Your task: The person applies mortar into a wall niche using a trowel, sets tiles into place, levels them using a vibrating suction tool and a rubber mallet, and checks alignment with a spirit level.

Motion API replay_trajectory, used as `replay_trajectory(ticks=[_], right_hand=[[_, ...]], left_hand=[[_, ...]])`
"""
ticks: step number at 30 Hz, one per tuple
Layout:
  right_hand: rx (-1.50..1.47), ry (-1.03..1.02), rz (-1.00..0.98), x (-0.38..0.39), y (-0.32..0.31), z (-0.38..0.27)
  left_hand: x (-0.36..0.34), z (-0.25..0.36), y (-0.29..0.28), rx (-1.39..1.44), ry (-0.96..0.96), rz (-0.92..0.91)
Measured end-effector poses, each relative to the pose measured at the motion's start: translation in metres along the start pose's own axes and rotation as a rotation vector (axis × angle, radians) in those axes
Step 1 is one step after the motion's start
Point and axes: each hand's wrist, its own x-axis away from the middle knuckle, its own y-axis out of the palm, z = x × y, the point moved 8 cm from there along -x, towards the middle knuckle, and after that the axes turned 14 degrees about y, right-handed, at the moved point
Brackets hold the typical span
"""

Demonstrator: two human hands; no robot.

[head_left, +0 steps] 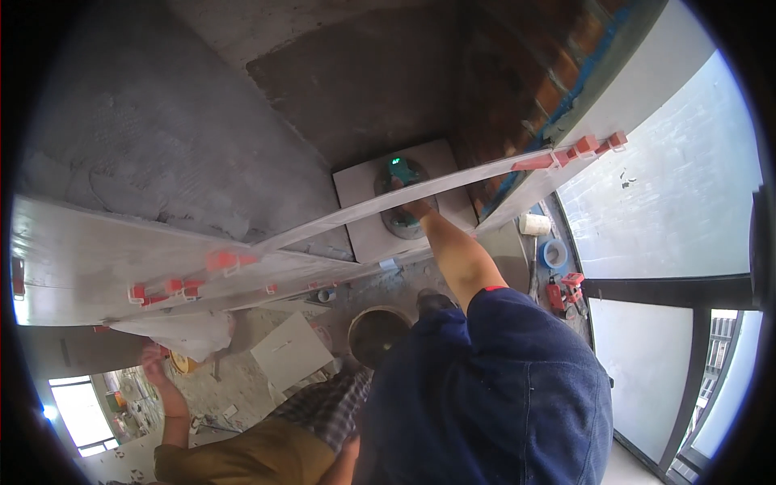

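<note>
My right hand [418, 208] reaches up past a pale narrow strip [347, 214] and grips a handheld tile vibrator. The vibrator [406, 170] has a green body, a lit green display and a round grey base, and rests on a large light-grey tile [455, 174]. The strip crosses in front of the hand and hides part of its fingers and of the tool. Red levelling wedges [533, 161] sit at the strip's right end, and blurred red ones [229, 259] at its left. My left hand is out of sight.
At left, a co-worker in an olive shirt [250, 457] raises a hand [152, 364] near a white sheet [182, 333]. A bucket [378, 335] and loose tile [291, 349] lie below. Blue tape [553, 254], a white-headed mallet [533, 225] and red tools [556, 293] line the window side.
</note>
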Motion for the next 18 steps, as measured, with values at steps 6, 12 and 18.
replay_trajectory(ticks=[6, 12, 18], right_hand=[[0.083, -0.074, -0.028, 0.000, -0.027, -0.037], [-0.199, 0.414, -0.312, -0.014, -0.025, -0.072], [-0.054, 0.778, -0.435, -0.012, -0.009, -0.045]], left_hand=[[-0.142, 0.017, -0.106, -0.348, 0.183, 0.128], [-0.218, 0.013, -0.147, -0.583, 0.136, -0.064], [-0.245, -0.017, -0.094, -0.677, 0.058, -0.341]])
